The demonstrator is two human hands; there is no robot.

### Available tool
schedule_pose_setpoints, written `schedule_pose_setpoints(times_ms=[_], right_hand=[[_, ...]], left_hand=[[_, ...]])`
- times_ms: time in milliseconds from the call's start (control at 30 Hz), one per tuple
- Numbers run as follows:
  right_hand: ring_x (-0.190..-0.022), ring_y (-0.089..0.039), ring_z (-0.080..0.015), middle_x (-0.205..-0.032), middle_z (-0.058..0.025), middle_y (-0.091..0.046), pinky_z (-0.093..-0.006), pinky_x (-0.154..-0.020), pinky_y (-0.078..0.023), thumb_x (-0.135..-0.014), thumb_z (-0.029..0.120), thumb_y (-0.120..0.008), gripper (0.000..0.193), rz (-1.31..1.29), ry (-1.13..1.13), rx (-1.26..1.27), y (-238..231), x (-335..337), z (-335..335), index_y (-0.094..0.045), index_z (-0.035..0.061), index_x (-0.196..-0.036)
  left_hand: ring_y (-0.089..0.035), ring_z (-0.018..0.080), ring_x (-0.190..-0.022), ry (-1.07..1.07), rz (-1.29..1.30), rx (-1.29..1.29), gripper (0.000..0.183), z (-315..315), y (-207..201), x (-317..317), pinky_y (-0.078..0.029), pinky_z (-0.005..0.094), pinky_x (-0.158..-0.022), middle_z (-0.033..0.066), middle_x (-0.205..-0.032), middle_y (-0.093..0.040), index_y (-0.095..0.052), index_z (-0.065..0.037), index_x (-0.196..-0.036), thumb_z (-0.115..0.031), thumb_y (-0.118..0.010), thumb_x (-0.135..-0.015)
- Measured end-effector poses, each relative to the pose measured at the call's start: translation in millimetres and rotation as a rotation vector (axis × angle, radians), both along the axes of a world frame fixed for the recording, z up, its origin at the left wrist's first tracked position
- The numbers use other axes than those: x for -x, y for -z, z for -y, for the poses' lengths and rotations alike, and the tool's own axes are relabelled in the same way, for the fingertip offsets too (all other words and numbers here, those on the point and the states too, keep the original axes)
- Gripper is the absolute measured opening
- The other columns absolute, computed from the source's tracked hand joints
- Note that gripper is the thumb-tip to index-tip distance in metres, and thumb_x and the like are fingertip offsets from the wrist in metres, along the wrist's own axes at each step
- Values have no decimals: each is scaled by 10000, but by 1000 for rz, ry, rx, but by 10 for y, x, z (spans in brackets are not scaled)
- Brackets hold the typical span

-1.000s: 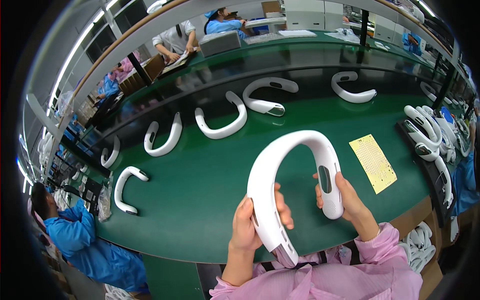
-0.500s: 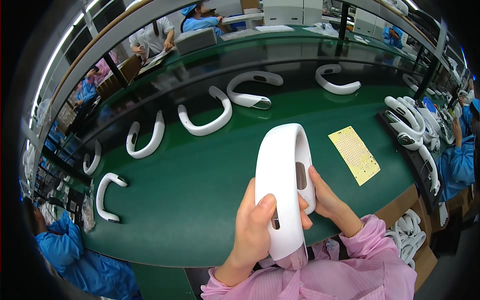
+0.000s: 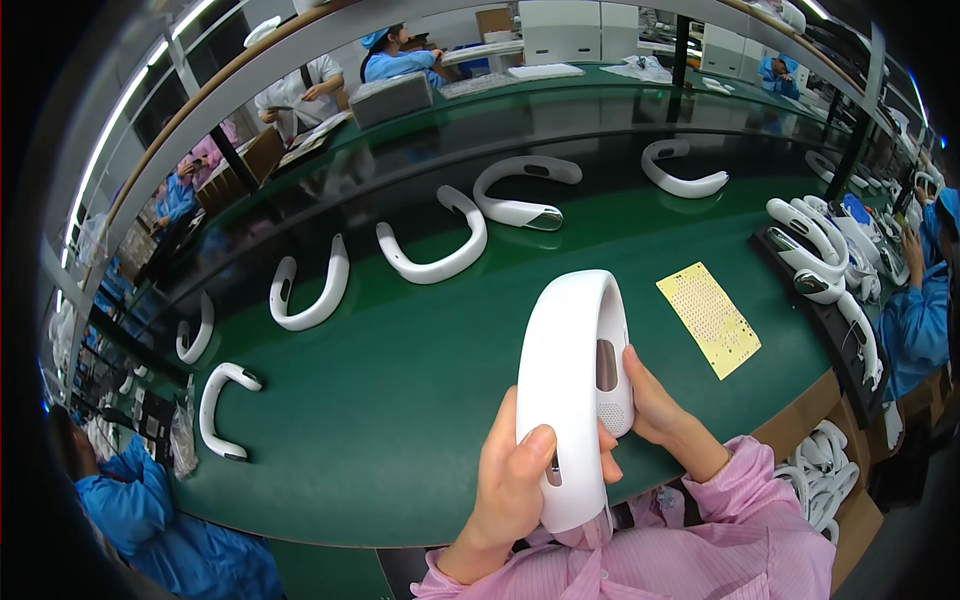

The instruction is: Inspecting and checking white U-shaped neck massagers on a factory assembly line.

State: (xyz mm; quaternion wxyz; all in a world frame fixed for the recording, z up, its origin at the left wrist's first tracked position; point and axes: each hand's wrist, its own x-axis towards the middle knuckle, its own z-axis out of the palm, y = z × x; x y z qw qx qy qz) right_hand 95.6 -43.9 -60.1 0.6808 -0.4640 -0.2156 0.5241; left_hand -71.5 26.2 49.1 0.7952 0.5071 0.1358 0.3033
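Observation:
Upright before my chest stands a white U-shaped neckband device, one broad arm toward me. Its inner face has a dark oval window and a grille of small holes. My left hand is wrapped round the near arm from the left, thumb lying beside a small oval slot. Fingertips show past that arm's right edge. My right hand grips the far arm from the right, its thumb up along the side; its other fingers are mostly hidden. To the right lies a yellow perforated sheet on the green table.
Several similar neckbands, such as a white one, lie along the table's far side. At right stands a black tray with white parts, above a cardboard box of more. Co-workers sit left and right; a rail crosses overhead.
The row of neckbands on the far side has shifted slightly right relative to the yellow sheet. The held neckband sits slightly lower in view; both hands keep the same grip.

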Motion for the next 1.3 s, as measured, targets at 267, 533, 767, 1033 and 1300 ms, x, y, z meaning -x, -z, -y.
schedule_pose_setpoints(times_ms=[267,533,767,1033,1300], right_hand=[[-823,-598,-157,-929,-83,-592,-285,-746,-499,-956,509,-279,594,46,-26,-75,77,-74,85,-455,3,-1211],[-783,-554,-121,-1164,-116,-447,-264,-721,-484,-961,376,-373,627,441,-72,-149,-599,-85,428,-142,30,-1430],[-901,-411,-171,-1062,-104,-344,-271,-793,-392,-943,288,-437,707,645,-323,-153,-1126,70,516,-27,11,-1449],[-1020,-436,-208,-1118,-140,-361,-320,-844,-431,-928,193,-518,745,661,-348,-341,-1151,232,382,-16,-10,-1440],[-1116,-435,-336,-1233,-182,-399,-404,-949,-407,-763,56,-642,574,1578,170,-421,-1191,122,212,-447,-2,-1300]], left_hand=[[-600,294,-513,57,97,101,489,-56,153,71,-510,348,-440,207,-708,-562,-401,100,-1102,-316,-433,-846],[-542,192,-656,-410,-3,30,555,-501,769,118,-499,305,-559,125,-857,-520,-426,-11,-1186,-500,-337,-939],[-541,192,-746,-287,59,441,594,-619,1047,-124,-502,337,-628,111,-964,-523,-443,15,-1143,-521,-268,-955],[-539,264,-1103,-156,-20,383,607,-624,1175,-122,-496,374,-889,139,-1247,-494,-377,-51,-1312,-521,-230,-957],[-595,257,-1006,-7,-35,648,584,-520,1101,-117,-533,390,-821,158,-1169,-554,-379,-36,-1318,-486,-264,-964]])
